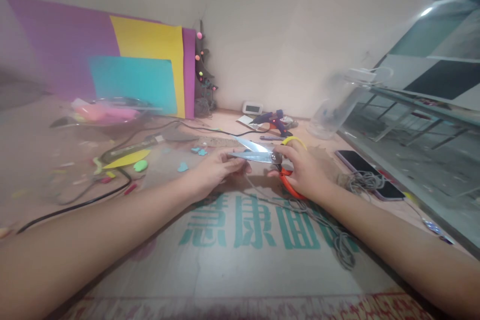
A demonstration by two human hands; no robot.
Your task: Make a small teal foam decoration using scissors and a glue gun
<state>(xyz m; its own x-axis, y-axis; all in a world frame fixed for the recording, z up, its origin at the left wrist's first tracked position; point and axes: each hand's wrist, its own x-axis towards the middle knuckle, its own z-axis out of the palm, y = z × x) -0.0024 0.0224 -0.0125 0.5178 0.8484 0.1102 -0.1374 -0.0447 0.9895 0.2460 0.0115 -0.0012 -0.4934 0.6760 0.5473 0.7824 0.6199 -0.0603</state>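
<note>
My right hand [300,165] grips a pair of scissors [258,156] by its yellow and orange handles. The metal blades are spread apart and point left. My left hand [215,172] is closed in a pinch at the blades, its fingers around the lower one's tip. From under those fingers a thin grey cord [258,191] trails down to the right into a loose tangle. A small dark blue bit shows near the left fingertips, too blurred to name. Below both hands lies a pale sheet [225,270] with green printed characters.
Behind the hands are a glue gun [273,121] and a small white digital display [252,108]. A phone [369,174] lies at right under bundled grey cord. At left are a black cable [86,203], a yellow piece [129,159] and blue scraps [182,166]. Coloured sheets [146,80] lean on the wall.
</note>
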